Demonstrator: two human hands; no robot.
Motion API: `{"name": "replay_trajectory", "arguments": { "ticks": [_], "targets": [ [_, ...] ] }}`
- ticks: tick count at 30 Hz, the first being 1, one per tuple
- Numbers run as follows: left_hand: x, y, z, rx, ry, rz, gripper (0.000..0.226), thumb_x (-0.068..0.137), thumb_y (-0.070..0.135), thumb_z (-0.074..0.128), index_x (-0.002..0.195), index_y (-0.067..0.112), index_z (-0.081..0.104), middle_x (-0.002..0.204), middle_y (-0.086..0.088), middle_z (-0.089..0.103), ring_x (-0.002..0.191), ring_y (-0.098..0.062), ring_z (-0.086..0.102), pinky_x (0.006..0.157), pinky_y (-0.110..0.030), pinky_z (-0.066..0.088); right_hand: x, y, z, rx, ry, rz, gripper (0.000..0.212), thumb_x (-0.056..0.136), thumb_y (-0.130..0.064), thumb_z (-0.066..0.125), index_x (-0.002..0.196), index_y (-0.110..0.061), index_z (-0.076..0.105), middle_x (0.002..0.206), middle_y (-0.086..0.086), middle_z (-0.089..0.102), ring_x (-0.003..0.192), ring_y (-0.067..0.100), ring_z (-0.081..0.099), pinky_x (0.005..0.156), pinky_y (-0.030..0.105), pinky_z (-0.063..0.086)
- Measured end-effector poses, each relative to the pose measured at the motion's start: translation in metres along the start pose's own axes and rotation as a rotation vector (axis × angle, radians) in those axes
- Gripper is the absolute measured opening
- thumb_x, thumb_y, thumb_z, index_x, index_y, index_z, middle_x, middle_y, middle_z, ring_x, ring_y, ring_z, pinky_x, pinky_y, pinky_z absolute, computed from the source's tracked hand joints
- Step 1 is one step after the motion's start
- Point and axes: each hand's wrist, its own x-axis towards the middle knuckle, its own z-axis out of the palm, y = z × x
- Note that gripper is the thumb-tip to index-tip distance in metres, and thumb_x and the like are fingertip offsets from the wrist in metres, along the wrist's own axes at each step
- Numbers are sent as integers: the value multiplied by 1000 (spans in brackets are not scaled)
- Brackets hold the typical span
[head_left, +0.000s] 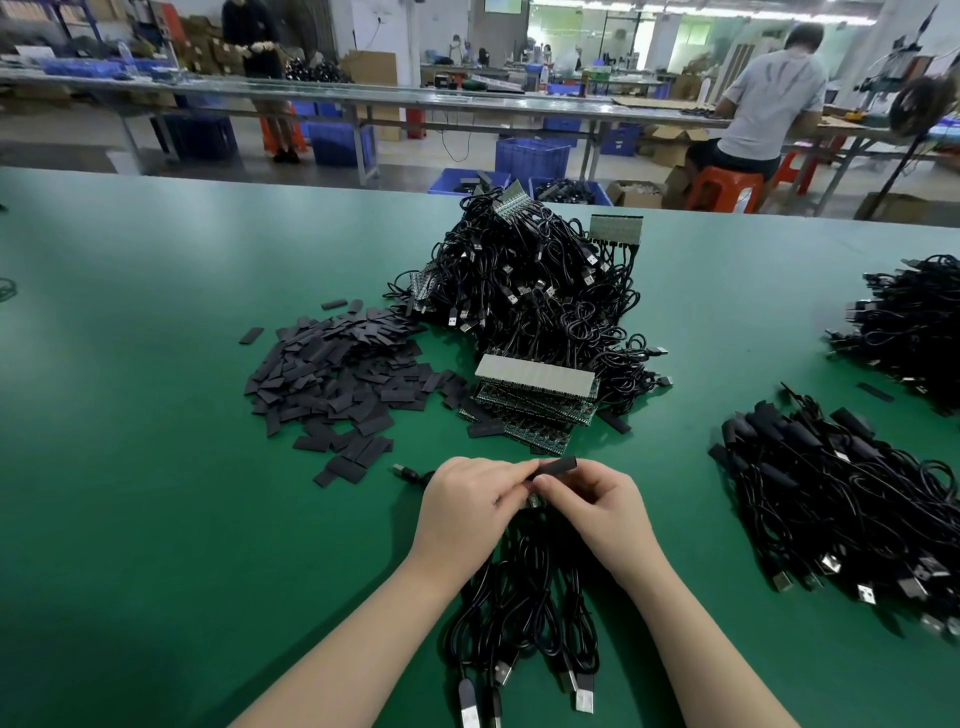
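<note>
Head view: both hands meet at the near middle of the green table (156, 467).
Right hand (597, 506): fingers curled, pinching the black sleeve (557, 463).
Left hand (465, 501): curled round the cable end; board (534, 502) barely shows.
Cables (519, 597): trailing nearer, between the wrists.
Advice: keep sleeve and board aligned; slide on steadily, without forcing.

Matt black sleeve (556, 464), glossy black cables (524, 597), smooth matt green table (156, 415).
</note>
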Motion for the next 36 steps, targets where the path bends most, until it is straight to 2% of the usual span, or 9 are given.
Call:
{"name": "replay_trajectory", "arguments": {
  "ticks": [3, 7, 19, 23, 26, 28, 30, 33, 36],
  "targets": [
    [1, 0, 0, -30, 13, -53, 23, 83, 24, 71, 104, 19, 77, 91, 9, 75, 82, -6, 67, 77, -30, 53, 1, 1, -2, 144, 128, 15, 19, 90, -12, 70, 100, -27, 76, 84, 2, 77, 78, 9, 71, 74, 19, 55],
    [2, 1, 0, -7, -23, -10, 23, 84, 23, 71, 105, 18, 76, 90, 10, 75, 82, -8, 68, 77, -30, 52, 0, 3, -3, 165, 180, 0, 17, 92, -13, 68, 97, -26, 76, 85, 0, 78, 80, 9, 73, 73, 14, 53],
    [1, 2, -3, 2, -9, -54, 24, 81, 18, 78, 104, 20, 77, 88, 8, 76, 79, -7, 69, 75, -27, 53, -2, 5, 0, 22, 212, -25, 22, 91, -13, 70, 103, -31, 74, 95, -5, 78, 94, 11, 73, 87, 26, 55],
    [1, 4, -3, 15, -10, -85, 23, 79, 22, 80, 102, 23, 78, 81, 10, 75, 70, -6, 66, 71, -21, 46, -2, 8, 1, -26, 194, -30, 27, 91, -16, 71, 107, -38, 71, 81, 4, 76, 76, 19, 67, 73, 30, 52],
    [0, 4, -4, 5, 3, -123, 22, 79, 24, 80, 101, 25, 78, 80, 10, 75, 72, -5, 64, 71, -18, 43, -1, 11, 1, -72, 165, -6, 28, 90, -20, 72, 117, -29, 72, 84, 9, 76, 76, 32, 68, 72, 35, 54],
    [1, 4, -5, 2, -5, -132, 21, 80, 25, 79, 101, 26, 78, 81, 10, 75, 73, -5, 65, 73, -18, 43, 0, 13, 1, -78, 173, -18, 30, 90, -20, 71, 119, -27, 72, 74, -2, 73, 57, 16, 55, 60, 21, 46],
    [1, 4, -4, 18, -20, -102, 22, 79, 23, 80, 101, 25, 78, 81, 11, 75, 72, -5, 66, 73, -19, 44, 1, 14, 0, -87, 169, -36, 30, 90, -21, 71, 120, -29, 71, 66, -10, 68, 53, 2, 41, 56, 13, 38],
    [0, 4, -3, 11, -9, -116, 22, 79, 23, 80, 100, 25, 78, 80, 11, 75, 75, -5, 64, 72, -19, 44, 1, 14, 0, -77, 142, -26, 35, 91, -22, 71, 124, -31, 68, 79, -3, 75, 57, 2, 45, 59, 12, 41],
    [0, 4, -3, -15, 13, -166, 21, 80, 25, 78, 101, 28, 77, 81, 12, 75, 84, -7, 60, 72, -17, 43, 2, 12, 0, -62, 136, 4, 35, 89, -27, 72, 120, -41, 64, 86, -11, 76, 70, -1, 63, 70, 10, 46]
  ]
}}
